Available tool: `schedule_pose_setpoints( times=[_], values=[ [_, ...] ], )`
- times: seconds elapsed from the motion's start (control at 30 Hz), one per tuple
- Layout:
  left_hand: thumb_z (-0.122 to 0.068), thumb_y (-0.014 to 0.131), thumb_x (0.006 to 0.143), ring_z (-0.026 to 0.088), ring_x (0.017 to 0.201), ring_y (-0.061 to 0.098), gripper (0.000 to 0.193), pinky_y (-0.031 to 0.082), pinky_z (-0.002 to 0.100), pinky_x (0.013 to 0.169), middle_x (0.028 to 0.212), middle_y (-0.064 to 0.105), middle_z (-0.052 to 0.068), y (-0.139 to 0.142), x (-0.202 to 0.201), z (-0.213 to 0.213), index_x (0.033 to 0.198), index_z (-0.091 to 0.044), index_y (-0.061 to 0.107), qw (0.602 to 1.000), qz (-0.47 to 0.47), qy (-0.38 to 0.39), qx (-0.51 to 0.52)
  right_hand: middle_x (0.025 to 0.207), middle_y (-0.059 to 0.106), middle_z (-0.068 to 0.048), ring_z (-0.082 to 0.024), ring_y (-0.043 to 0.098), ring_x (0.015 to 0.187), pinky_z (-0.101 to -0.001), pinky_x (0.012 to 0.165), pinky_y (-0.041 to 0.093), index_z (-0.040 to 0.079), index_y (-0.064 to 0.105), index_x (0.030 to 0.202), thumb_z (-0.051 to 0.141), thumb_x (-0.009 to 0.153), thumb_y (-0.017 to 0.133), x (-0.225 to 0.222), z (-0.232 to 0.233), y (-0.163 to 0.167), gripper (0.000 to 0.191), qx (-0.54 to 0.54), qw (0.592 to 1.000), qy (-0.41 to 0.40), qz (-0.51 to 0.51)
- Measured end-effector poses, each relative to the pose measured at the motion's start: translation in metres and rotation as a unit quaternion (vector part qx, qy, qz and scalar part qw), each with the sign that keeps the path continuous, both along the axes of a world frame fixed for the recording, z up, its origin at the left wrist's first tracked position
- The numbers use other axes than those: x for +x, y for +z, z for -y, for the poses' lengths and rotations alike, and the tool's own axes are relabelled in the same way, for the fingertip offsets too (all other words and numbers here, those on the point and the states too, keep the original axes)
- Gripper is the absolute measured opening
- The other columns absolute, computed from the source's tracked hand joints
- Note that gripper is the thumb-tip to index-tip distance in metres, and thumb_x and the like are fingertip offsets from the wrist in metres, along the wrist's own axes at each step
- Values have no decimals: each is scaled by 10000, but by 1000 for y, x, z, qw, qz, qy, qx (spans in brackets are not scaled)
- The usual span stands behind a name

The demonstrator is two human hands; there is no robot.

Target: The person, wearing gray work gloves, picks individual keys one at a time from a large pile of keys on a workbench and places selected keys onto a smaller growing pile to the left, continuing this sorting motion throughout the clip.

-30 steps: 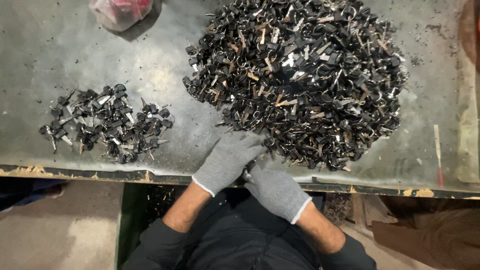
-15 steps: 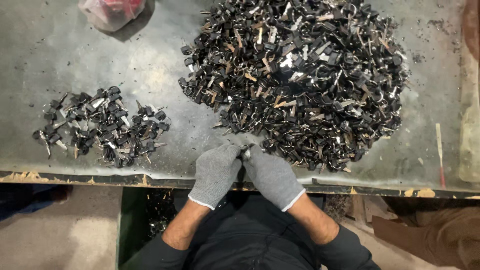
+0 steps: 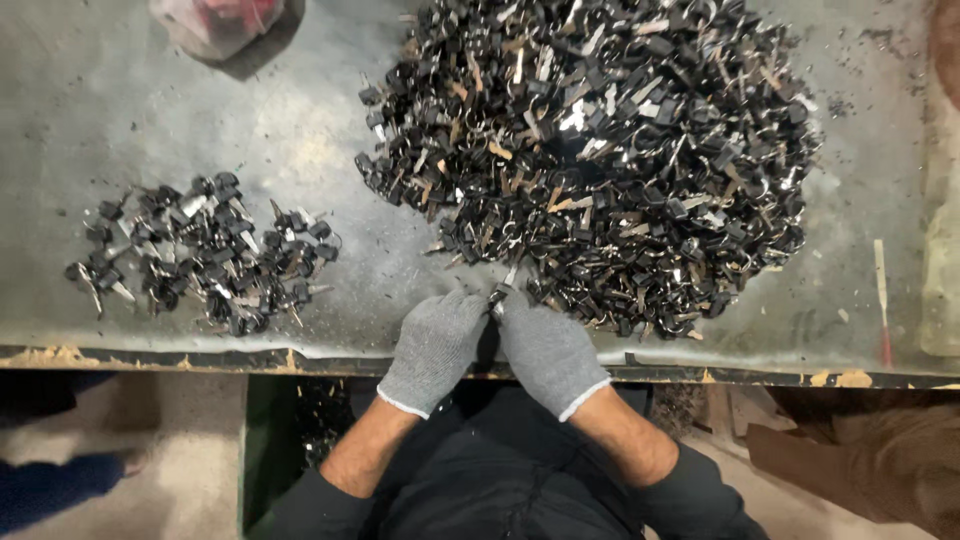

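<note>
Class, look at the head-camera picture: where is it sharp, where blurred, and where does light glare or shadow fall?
Head view: big pile of keys and gloved left hand and right hand sharp; pale glare on the metal table upper left; floor below the edge dark, blurred; the table edge bows slightly.

Two gray-gloved hands, left hand (image 3: pixel 436 347) and right hand (image 3: pixel 548 352), pinch one small key (image 3: pixel 501 292) together between a big key pile (image 3: pixel 600 150) and a smaller pile (image 3: pixel 200 255) on a metal table (image 3: pixel 300 130).
</note>
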State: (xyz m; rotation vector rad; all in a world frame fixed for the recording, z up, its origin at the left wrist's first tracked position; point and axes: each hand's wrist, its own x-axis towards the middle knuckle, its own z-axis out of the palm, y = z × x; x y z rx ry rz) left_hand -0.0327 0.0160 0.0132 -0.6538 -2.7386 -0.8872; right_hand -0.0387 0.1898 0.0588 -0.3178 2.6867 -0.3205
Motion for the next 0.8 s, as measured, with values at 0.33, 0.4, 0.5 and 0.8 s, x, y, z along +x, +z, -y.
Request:
schedule_pose_setpoints(
  times=[0.33, 0.4, 0.5, 0.8],
  values=[
    [-49, 670, 844, 324, 785, 667, 243, 536, 432, 682, 958, 665, 179, -10, 3, -3, 1087, -43, 660, 999, -25, 18, -15, 746, 713, -200, -364, 743, 671, -463, 520, 602, 1, 566, 1104, 137, 964, 580, 7, 7, -2, 196, -20, 994, 7, -109],
    [-48, 663, 855, 320, 788, 667, 273, 543, 424, 691, 897, 656, 153, -11, 0, -3, 1126, -27, 661, 999, -51, 12, -8, 721, 724, -195, -369, 751, 669, -470, 536, 605, 6, 561, 1126, 149, 980, 566, 4, 5, -6, 204, 10, 999, 13, -46],
    [-35, 663, 857, 319, 784, 670, 388, 543, 424, 680, 859, 654, 148, -8, -2, -2, 1239, 24, 645, 999, -45, 7, -7, 723, 728, -207, -364, 750, 676, -476, 561, 607, -12, 561, 1087, 137, 965, 573, -4, 2, -3, 194, 18, 998, 42, -42],
    [-48, 682, 826, 353, 898, 681, 467, 538, 460, 773, 996, 693, 160, 2, 3, -7, 1283, 12, 602, 993, 5, 58, 99, 861, 711, -185, -343, 735, 663, -470, 529, 602, -5, 580, 1127, 259, 976, 600, 10, -6, 9, 304, -50, 994, 8, -99]
  ],
)
